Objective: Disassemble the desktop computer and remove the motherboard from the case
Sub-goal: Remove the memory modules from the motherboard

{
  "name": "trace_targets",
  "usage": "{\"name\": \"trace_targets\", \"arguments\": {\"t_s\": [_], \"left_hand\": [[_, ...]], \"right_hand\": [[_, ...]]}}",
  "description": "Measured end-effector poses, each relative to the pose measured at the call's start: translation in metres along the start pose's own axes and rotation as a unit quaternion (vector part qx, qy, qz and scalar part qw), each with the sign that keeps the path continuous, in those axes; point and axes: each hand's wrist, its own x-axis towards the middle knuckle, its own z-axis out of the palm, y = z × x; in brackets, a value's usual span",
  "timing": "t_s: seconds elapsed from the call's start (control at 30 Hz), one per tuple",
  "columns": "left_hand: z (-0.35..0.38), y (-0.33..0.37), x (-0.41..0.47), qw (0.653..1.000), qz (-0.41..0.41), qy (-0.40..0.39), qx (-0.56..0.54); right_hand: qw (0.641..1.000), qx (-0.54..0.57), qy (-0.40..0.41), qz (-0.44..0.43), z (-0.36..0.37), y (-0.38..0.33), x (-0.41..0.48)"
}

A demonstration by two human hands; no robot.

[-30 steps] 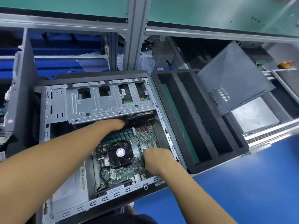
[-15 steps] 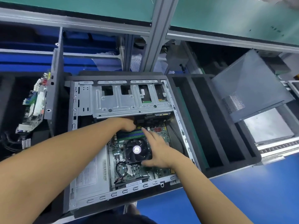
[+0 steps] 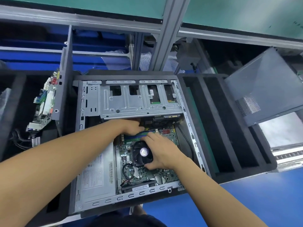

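The open grey computer case [image 3: 82,122] lies flat in front of me. Inside it sits the green motherboard [image 3: 147,175] with a black CPU fan [image 3: 141,154] and coloured memory slots [image 3: 136,135]. My right hand [image 3: 161,152] wraps around the right side of the fan, thumb below it and fingers above. My left hand [image 3: 131,126] reaches under the silver drive cage [image 3: 131,102] at the board's far edge, its fingers on the memory slots. Whether the left hand holds anything is hidden.
The silver power supply [image 3: 95,176] fills the case's near left. A black foam tray [image 3: 213,122] with long slots lies to the right, a grey side panel [image 3: 265,89] beyond it. Another motherboard [image 3: 44,104] stands on edge in the left tray.
My right hand has moved from the board's right edge onto the CPU fan and closed around it. My left hand stays at the far edge. The view has shifted left.
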Motion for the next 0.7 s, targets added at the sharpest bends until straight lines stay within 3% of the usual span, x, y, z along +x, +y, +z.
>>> {"name": "trace_targets", "arguments": {"t_s": [0.13, 0.27, 0.37, 0.5, 0.7], "left_hand": [[0.003, -0.002, -0.024, 0.999, 0.028, -0.018, 0.036], [0.005, 0.000, -0.056, 0.992, 0.108, 0.007, 0.059], [0.008, -0.004, -0.076, 0.985, 0.145, 0.081, 0.048], [0.020, -0.012, -0.099, 0.968, 0.136, 0.205, 0.042], [0.043, -0.017, -0.117, 0.946, 0.125, 0.279, 0.106]], "right_hand": [[0.999, 0.040, -0.023, 0.016, -0.001, 0.000, -0.002], [0.983, 0.170, -0.051, 0.050, -0.012, -0.003, -0.008], [0.973, 0.213, -0.010, 0.082, -0.023, -0.007, -0.011], [0.950, 0.246, 0.043, 0.190, -0.036, -0.018, -0.018], [0.916, 0.307, 0.081, 0.244, -0.038, -0.050, -0.028]]}}
